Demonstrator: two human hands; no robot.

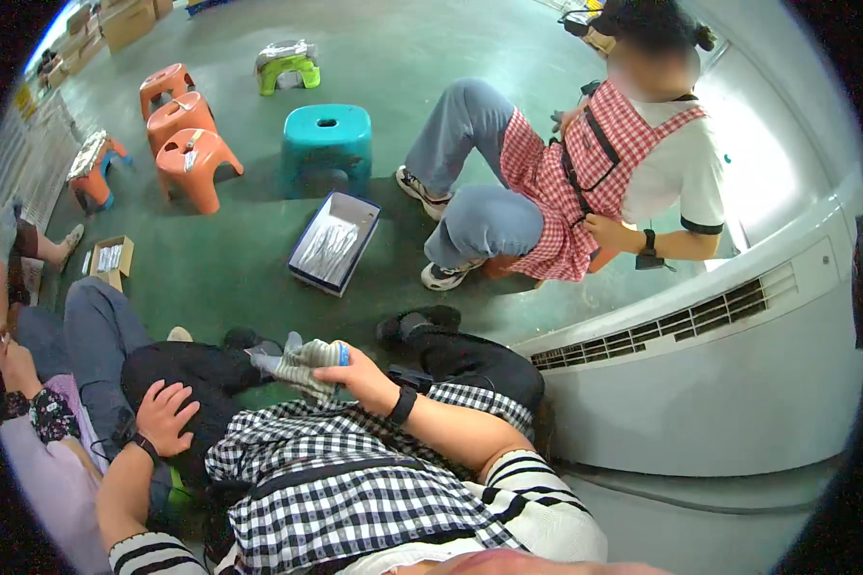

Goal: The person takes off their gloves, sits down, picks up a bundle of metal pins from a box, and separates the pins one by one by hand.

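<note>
My right hand (364, 379) is closed on a small bundle of striped socks (309, 368), held above my lap. The socks are pale with grey-green stripes and plain grey ends, and a bit of blue shows beside my fingers. My left hand (167, 418) lies on my black-trousered left thigh, its fingers spread and nothing in it. Below both arms a black-and-white checked apron (355, 498) covers my lap.
On the green floor ahead stand a box (334, 243) of thin pale packets, a teal stool (327, 144) and several orange stools (196, 165). A person in a red checked apron (604, 144) sits at right, near a white appliance (700, 383). Another person's hand (15, 366) is at left.
</note>
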